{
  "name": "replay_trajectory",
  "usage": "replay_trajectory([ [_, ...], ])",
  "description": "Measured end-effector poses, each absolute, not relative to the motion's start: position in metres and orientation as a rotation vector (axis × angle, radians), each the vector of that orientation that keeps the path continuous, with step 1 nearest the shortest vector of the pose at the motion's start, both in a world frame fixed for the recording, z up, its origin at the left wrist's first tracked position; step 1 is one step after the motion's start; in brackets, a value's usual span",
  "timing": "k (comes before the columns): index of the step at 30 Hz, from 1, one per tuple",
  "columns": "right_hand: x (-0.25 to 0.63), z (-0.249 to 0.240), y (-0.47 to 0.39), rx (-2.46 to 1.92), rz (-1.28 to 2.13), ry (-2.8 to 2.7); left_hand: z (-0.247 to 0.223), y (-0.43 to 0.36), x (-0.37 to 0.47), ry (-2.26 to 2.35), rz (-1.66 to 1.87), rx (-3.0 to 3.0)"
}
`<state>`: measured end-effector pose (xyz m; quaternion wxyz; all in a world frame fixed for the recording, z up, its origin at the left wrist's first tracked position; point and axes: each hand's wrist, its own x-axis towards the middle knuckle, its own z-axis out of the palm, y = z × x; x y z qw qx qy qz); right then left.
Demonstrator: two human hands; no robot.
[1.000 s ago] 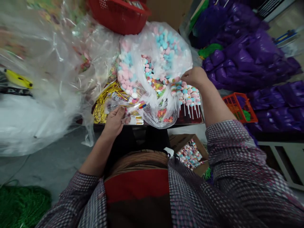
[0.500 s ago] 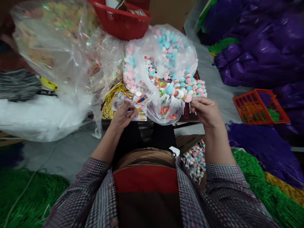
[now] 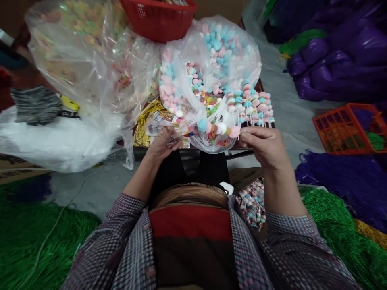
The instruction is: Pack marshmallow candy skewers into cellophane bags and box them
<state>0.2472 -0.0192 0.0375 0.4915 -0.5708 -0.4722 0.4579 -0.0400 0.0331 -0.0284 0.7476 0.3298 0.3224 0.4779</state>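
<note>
Between finger and thumb, my right hand (image 3: 263,146) pinches the stick end of a candy skewer (image 3: 221,128) threaded with blue, pink, white and orange soft sweets. The skewer lies almost level, its blue end pointing left. My left hand (image 3: 163,144) is closed on a clear plastic wrapper (image 3: 184,129) with some coloured print. The wrapper's edge meets the skewer's blue end; whether the tip is inside I cannot tell. Behind the skewer sits an open plastic bag (image 3: 254,44) of pink, blue and white sweets. More finished skewers (image 3: 249,105) rest at the table's right side.
Gold twist ties (image 3: 141,131) lie beside my left hand. A large clear bag (image 3: 81,60) of colourful sweets stands at the left, and a red basket (image 3: 159,22) at the back. On the floor are an orange crate (image 3: 332,133), purple bundles and green netting. A box of skewers (image 3: 252,201) stands by my right side.
The skewer has come down and left, and now its blue end meets the wrapper. Both hands are closer together. The view has shifted slightly.
</note>
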Motion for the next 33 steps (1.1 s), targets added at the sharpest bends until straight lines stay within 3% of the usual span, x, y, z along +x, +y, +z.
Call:
replay_trajectory([
  [11,0.247,0.037,-0.025,-1.442,1.124,-1.256,-0.036,0.035,-0.04,0.768,1.14,0.628],
  [23,0.258,0.042,-0.026,-1.447,1.334,-1.293,-0.027,0.04,-0.063,0.939,0.941,0.802],
  [33,0.209,0.044,-0.031,-1.216,1.134,-1.153,-0.04,0.036,-0.047,0.788,1.043,0.655],
])
